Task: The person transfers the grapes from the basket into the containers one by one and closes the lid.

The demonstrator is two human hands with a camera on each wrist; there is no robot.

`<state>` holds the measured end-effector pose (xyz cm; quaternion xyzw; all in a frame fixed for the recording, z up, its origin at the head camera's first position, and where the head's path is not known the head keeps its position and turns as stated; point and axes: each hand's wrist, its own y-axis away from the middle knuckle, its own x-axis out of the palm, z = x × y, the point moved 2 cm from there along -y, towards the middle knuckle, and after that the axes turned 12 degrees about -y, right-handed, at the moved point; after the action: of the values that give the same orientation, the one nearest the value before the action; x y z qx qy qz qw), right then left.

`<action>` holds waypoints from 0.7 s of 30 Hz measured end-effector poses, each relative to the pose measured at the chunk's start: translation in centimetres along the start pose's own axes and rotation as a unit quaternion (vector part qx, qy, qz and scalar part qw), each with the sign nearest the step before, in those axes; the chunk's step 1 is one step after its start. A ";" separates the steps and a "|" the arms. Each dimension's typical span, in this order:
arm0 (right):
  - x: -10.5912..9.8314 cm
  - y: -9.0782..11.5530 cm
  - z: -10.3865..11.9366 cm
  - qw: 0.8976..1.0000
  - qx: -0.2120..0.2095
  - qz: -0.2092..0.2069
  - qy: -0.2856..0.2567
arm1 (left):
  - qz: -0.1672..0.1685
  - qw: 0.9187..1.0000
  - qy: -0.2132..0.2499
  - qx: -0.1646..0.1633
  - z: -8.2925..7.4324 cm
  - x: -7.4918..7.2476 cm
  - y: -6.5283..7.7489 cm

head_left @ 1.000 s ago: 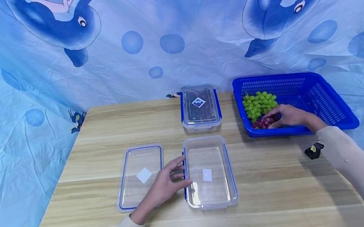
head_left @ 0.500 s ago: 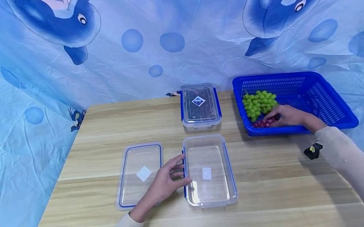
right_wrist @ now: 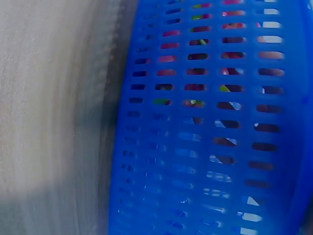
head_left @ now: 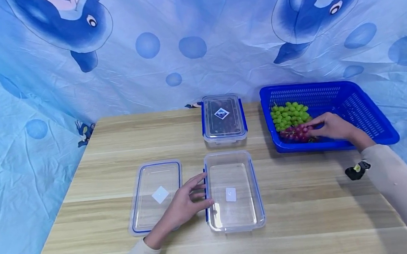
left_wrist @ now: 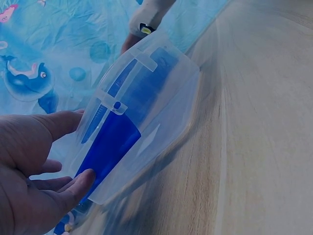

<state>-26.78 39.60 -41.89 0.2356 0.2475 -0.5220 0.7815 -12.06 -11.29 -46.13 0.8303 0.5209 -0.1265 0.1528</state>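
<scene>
In the head view my right hand [head_left: 332, 127] pinches a bunch of red grapes [head_left: 296, 133] between thumb and fingers, inside the blue basket [head_left: 370, 102]. Green grapes [head_left: 288, 114] lie just behind the red bunch. The right wrist view catches only the slotted wall of the basket [right_wrist: 195, 147], with bits of red and green showing through; the hand itself is hidden there. My left hand [head_left: 185, 202] touches the left side of a lidless clear container [head_left: 254, 216], its fingers fairly straight. Up close, the thumb and fingers [left_wrist: 80, 183] rest against the container's blue latch [left_wrist: 112, 142].
A clear lid with a blue seal [head_left: 146, 181] lies left of the container, partly under the left forearm. Behind stands a closed container [head_left: 225, 127] with dark round contents. The wooden table [head_left: 301, 224] backs onto a blue dolphin-print curtain [head_left: 215, 15].
My right hand has drawn slightly up and to the right with the red grapes, and more of the bunch now shows, covering some green ones. The left hand stays put.
</scene>
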 end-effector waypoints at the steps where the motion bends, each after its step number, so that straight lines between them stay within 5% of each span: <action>1: -0.1 0.1 0.0 1.000 0.006 -0.008 -0.007 | 0.000 1.000 0.001 0.001 0.0 0.0 0.0; 12: -1.5 0.9 2.6 0.990 0.041 -0.126 -0.049 | 0.002 1.000 0.006 0.005 0.0 0.1 -0.1; 18: -1.6 1.7 6.2 0.979 0.011 -0.191 -0.077 | 0.001 1.000 0.008 0.010 0.1 0.1 -0.1; 21: -1.2 2.1 8.2 0.970 -0.007 -0.203 -0.134 | -0.001 1.000 0.008 0.008 0.1 0.1 -0.1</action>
<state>-24.10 36.03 -34.63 0.1024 0.1869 -0.6949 0.6868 -12.16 -11.22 -46.29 0.8322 0.5214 -0.1245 0.1418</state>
